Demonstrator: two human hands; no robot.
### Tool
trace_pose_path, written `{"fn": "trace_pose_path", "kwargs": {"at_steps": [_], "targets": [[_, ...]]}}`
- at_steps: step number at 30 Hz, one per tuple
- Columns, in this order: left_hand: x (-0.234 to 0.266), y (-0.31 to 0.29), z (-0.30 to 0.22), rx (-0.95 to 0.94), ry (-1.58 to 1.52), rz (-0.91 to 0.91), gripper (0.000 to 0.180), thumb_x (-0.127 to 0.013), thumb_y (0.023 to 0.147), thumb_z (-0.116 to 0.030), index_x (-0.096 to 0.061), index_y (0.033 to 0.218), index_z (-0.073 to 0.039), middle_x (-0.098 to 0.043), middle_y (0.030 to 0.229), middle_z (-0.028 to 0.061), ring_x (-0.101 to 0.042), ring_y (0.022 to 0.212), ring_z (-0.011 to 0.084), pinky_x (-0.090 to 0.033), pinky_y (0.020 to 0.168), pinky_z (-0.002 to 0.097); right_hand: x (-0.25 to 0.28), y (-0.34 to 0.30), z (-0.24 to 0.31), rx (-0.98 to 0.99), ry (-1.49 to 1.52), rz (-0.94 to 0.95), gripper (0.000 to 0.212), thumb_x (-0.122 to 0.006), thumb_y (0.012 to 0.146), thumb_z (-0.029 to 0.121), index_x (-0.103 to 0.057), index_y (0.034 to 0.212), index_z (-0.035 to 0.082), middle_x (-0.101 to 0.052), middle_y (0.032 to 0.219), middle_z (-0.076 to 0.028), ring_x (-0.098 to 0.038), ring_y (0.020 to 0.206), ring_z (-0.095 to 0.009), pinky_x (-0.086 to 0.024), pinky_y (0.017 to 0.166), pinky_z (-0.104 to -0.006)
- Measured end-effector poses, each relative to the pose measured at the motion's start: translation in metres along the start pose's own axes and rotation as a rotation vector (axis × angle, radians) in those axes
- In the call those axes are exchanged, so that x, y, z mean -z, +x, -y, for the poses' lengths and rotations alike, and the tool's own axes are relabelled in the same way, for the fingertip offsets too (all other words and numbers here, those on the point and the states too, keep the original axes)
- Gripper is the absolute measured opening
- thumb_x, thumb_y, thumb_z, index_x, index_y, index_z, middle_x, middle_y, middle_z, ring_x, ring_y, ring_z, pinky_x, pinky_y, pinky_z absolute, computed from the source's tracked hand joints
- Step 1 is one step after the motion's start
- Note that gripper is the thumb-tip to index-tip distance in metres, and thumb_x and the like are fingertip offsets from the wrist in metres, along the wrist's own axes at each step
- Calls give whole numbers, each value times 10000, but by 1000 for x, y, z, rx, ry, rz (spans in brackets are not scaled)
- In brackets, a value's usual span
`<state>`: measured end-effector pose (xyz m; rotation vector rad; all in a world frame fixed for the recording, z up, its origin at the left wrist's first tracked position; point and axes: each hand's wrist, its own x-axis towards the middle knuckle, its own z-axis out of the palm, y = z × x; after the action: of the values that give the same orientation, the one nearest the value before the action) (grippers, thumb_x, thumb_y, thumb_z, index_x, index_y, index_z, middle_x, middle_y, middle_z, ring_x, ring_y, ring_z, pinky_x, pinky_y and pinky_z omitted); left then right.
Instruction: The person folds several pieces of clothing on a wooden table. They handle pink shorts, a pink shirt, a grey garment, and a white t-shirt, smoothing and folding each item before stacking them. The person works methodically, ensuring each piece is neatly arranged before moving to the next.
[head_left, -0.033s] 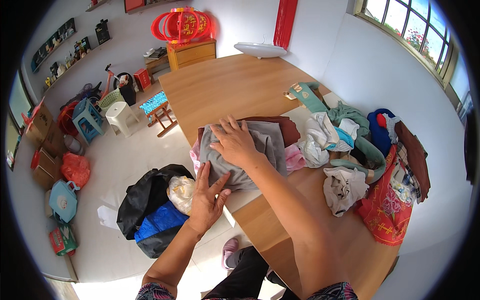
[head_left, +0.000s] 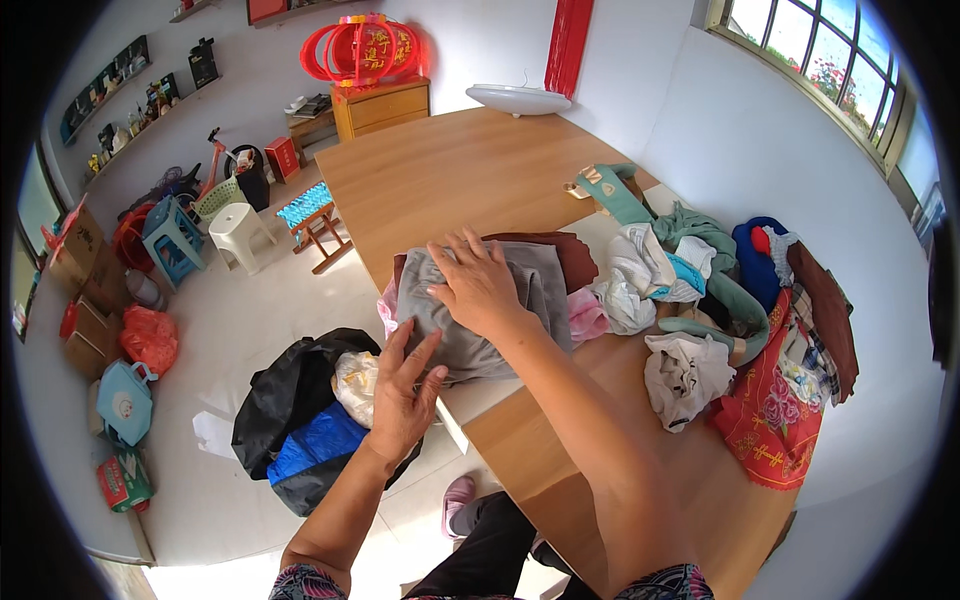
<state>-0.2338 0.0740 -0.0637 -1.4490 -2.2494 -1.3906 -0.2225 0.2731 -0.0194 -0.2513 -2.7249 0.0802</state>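
Observation:
A folded grey cloth [head_left: 535, 290] lies on top of a small pile at the table's left edge. Beneath it, brown fabric [head_left: 572, 258] shows along the back and pink fabric [head_left: 587, 315] pokes out at the right. My right hand [head_left: 478, 285] rests flat on the grey cloth, fingers stretched toward its far edge. At the pile's near left corner is my left hand [head_left: 403, 400], its fingers spread and the fingertips at the cloth's edge. Neither hand grips anything.
Loose clothes, among them a white garment [head_left: 688, 380] and a red printed cloth [head_left: 775, 430], cover the table's right side. A black and blue bag [head_left: 300, 430] stands on the floor at left. Behind it are a white stool [head_left: 238, 235] and a folding stool [head_left: 315, 225].
My left hand has shifted slightly left and back toward me at the cloth's edge. My right hand has slid a little to the right across the grey cloth.

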Motion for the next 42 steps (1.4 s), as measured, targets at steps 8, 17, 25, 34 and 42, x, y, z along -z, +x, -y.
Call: {"fn": "trace_pose_path", "kwargs": {"at_steps": [8,17,25,34,42], "targets": [[-4,92,49,432,-38,-69,457,-733,844,-281,-597,1135,43,-674,999,204,-643,845,313,-510,782,394,37,-71,-62,-571,133,-136,809,-711,828,481,-436,1390,-31,-541,1294,-289,-519,1199,-394,-459,939,-503],[-1,97,39,402,-229,45,353,-768,803,-174,-638,1027,66,-673,930,134,-611,803,180,-494,744,298,54,-61,-56,-690,292,93,699,-763,729,572,-604,1002,-51,-692,959,-243,-671,923,-406,-534,787,-478],[16,105,3,215,-555,-119,214,-620,941,-87,-595,1119,29,-654,961,28,-576,821,75,-480,777,236,65,-53,-47,-391,505,-371,392,-746,803,223,-502,944,-50,-630,844,-283,-618,817,-461,-478,705,-475],[-30,166,68,330,187,41,428,-730,819,-300,-627,1035,56,-657,994,196,-630,917,346,-505,830,407,32,-15,-115,-604,210,-138,515,-738,800,409,-603,1083,1,-614,1143,-229,-613,1049,-369,-492,896,-444],[-9,130,53,452,324,7,608,-754,798,-440,-605,1143,37,-676,1019,224,-657,988,345,-515,856,397,41,-57,-156,-827,335,-56,640,-677,817,563,-624,1068,-23,-680,1045,-237,-654,1001,-376,-505,865,-443]]}}
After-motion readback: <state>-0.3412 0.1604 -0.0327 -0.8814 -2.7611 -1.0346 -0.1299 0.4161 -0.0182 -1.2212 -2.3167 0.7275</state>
